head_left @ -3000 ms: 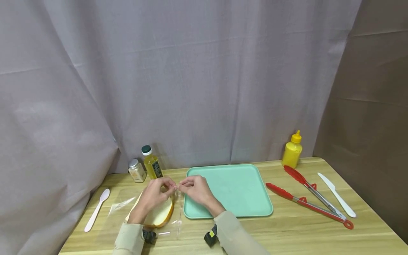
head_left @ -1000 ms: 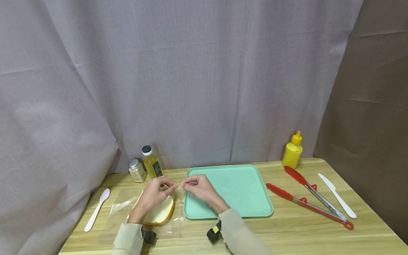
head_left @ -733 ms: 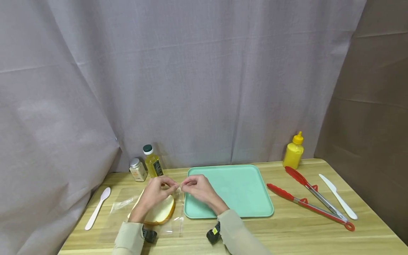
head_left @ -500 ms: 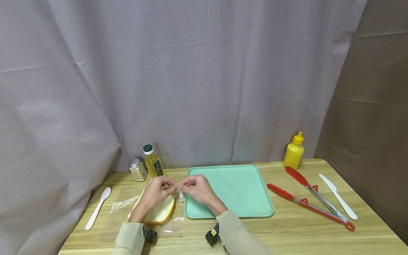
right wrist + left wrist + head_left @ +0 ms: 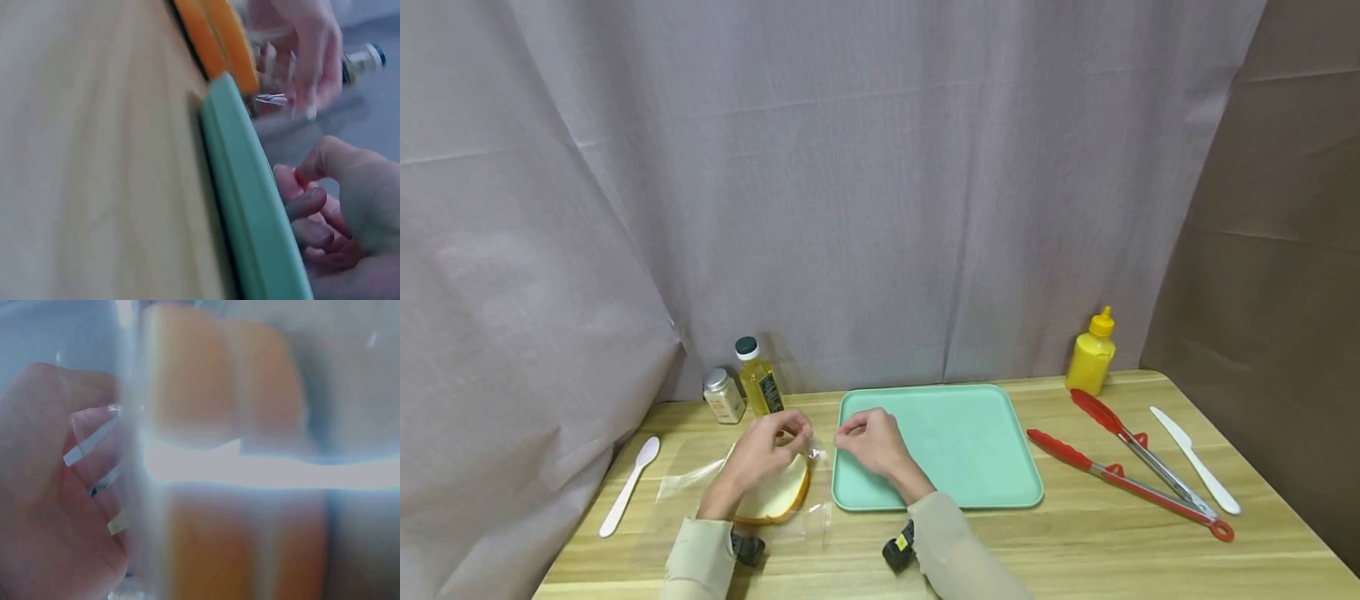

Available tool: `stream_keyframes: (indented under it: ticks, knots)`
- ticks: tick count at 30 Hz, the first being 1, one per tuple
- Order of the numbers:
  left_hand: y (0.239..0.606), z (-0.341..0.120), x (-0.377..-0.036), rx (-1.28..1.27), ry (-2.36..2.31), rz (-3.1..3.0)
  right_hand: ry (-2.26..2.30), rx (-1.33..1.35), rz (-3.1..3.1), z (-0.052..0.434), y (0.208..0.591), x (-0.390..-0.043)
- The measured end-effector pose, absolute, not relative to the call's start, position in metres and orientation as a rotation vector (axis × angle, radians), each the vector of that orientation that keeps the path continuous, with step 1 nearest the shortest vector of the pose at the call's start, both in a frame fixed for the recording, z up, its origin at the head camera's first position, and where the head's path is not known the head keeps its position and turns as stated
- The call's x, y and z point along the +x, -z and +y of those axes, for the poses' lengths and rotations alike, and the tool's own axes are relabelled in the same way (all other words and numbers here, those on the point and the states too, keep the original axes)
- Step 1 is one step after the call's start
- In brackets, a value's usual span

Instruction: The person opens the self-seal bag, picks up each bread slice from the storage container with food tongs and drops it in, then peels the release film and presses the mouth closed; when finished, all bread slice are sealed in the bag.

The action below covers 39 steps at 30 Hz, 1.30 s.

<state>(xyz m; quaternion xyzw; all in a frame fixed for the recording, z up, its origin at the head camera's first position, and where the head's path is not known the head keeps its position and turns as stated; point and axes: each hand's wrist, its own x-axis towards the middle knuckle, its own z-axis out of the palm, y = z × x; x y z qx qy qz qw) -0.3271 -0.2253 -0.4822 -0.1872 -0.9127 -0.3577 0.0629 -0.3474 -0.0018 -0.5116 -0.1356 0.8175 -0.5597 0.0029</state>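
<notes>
White spoon (image 5: 628,485) at table's (image 5: 1075,550) 9 o'clock. Bread slice (image 5: 775,493) in clear bag (image 5: 685,482) just left of green tray (image 5: 955,442). L hand (image 5: 760,454) on bread, grip pinching bag. R hand (image 5: 868,442) at tray's 9 o'clock edge, fingers curled, hold unclear. Red tongs (image 5: 1131,475) at 3 o'clock.

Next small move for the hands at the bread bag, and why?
Probably re-pinch and spread the bag's mouth: the left hand pinches the clear bag over the bread slice, while the right hand hovers just apart above the green tray edge, holding nothing visible.
</notes>
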Motion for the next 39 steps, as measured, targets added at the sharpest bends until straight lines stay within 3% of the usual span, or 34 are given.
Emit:
stream_keyframes:
  ticks: [29,39]
  knots:
    - [0.483,-0.220,-0.329,-0.456,1.164,-2.750,1.789,-0.580,2.524,-0.009,0.510,-0.346]
    - [0.485,-0.221,-0.329,-0.523,1.147,-2.763,1.787,-0.596,2.495,-0.010,0.510,-0.344]
